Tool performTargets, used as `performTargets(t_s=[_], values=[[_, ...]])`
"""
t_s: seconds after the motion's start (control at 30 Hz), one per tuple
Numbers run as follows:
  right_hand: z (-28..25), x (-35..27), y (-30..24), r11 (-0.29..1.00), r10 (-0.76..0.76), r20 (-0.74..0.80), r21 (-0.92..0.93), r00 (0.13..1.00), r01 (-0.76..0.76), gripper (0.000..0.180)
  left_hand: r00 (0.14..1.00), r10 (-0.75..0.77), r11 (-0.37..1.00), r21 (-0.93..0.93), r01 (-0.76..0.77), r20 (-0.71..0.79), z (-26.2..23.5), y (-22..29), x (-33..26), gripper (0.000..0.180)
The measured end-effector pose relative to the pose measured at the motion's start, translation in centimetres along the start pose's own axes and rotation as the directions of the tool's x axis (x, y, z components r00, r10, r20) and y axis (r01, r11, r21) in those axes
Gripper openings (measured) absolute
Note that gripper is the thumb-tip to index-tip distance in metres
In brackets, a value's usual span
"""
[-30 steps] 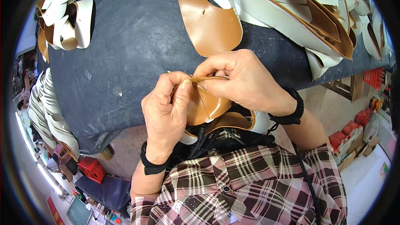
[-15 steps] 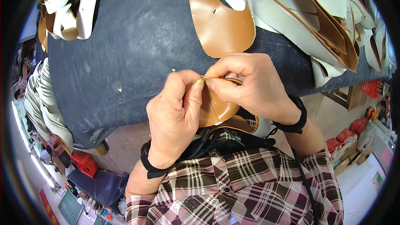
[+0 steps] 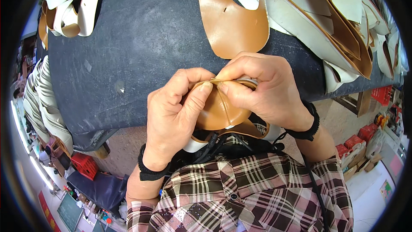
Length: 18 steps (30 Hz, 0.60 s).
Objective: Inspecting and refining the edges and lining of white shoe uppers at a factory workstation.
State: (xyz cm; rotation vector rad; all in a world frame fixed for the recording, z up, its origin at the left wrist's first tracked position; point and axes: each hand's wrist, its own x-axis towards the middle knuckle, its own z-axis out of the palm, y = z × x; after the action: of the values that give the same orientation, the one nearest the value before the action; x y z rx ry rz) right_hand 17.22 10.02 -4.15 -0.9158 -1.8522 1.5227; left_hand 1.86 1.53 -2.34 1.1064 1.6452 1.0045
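Observation:
Between my hands is a brown leather shoe upper (image 3: 217, 111) with a seam running down its middle and a pale lining at its lower edge. My left hand (image 3: 174, 105) pinches the top edge of it between thumb and forefinger. Right beside that, my right hand (image 3: 264, 88) pinches the same edge where the seam meets it, the two thumbs almost touching. The rest of the upper hangs down toward my lap, partly hidden by the hands. Just beyond them a flat brown leather piece (image 3: 234, 30) with a curved cut-out lies on the dark table cover.
The table wears a dark blue-black cover (image 3: 128, 51). White-and-brown uppers (image 3: 313, 21) are heaped at the right, with a smaller pile (image 3: 71, 13) at the far left. A stack of white pieces (image 3: 45, 99) hangs at the left edge. Red crates (image 3: 84, 165) stand on the floor.
My left hand has shifted slightly left, and the pinched edge slightly right. More of the upper's seam shows now. A small yellowish scrap beside the left hand is no longer visible.

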Motion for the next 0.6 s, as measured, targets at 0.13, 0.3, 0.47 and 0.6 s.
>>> performTargets(t_s=[0.13, 0.3, 0.47, 0.6], values=[[-0.06, 0.02, 0.08, 1.0, -0.015, -0.002, 0.005, 1.0, 0.015, 0.002, 0.999, -0.036, 0.998, -0.056, 0.036, -0.009, 0.17, -0.01, 0.0, 0.011], [-0.14, 0.0, 0.29, 0.999, -0.041, -0.015, 0.002, 0.999, 0.041, 0.002, 0.999, -0.013, 0.998, -0.068, 0.01, -0.036, 0.47, -0.08, 0.07, 0.01], [-0.24, 0.11, 0.36, 0.994, -0.11, -0.027, -0.006, 0.994, 0.11, 0.003, 0.999, 0.0, 0.998, -0.068, -0.003, -0.045, 0.67, 0.16, 0.14, 0.008], [-0.62, 0.33, 0.42, 0.99, -0.134, 0.019, -0.031, 0.991, 0.135, 0.003, 0.995, 0.094, 0.989, 0.116, -0.09, -0.024, 0.57, 0.38, 0.2, 0.005]])
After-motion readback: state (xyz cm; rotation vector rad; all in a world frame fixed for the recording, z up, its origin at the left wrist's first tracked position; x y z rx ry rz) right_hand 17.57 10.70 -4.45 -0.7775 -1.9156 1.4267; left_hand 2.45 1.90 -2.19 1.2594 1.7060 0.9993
